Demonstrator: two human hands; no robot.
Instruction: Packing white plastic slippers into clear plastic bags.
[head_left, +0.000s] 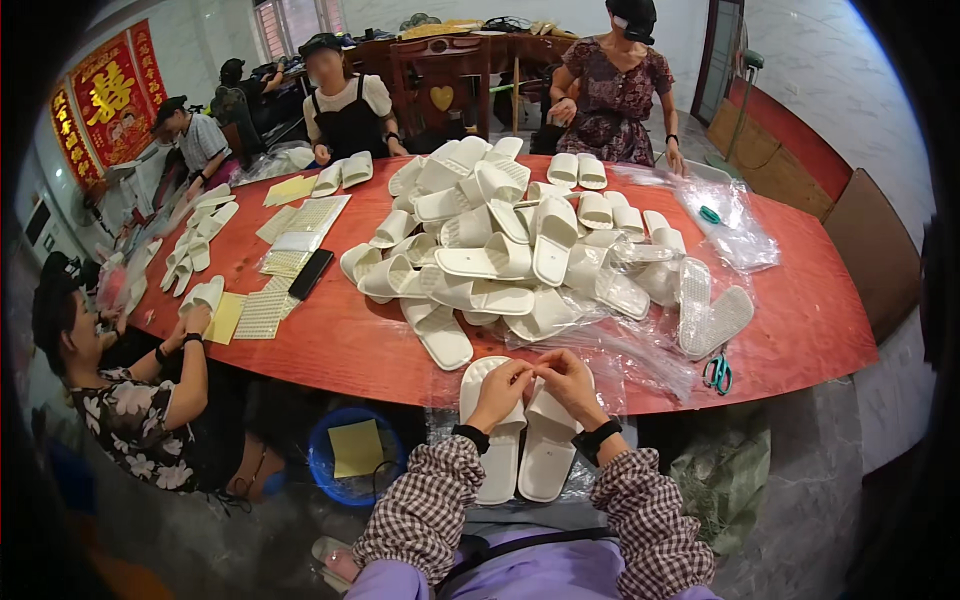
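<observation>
A pair of cream slippers, the left slipper (pixel 500 470) and the right slipper (pixel 545 470), lies side by side in front of me at the table's near edge. Clear plastic (pixel 440 428) shows around and under them. My left hand (pixel 500 390) is over the left slipper's strap, its fingers pinched together. Above the right slipper, my right hand (pixel 568 385) is closed the same way, its fingertips meeting those of the left. Whatever is between the fingertips is too small to make out. Just beyond my hands rises a large heap of cream slippers (pixel 485 258).
Teal scissors (pixel 718 373) lie to the right on the red table (pixel 810 320), near clear plastic bags (pixel 735 240). A black phone (pixel 311 274) and sticker sheets (pixel 262 312) lie left. A blue basin (pixel 318 450) stands below. Several co-workers sit or stand around the table.
</observation>
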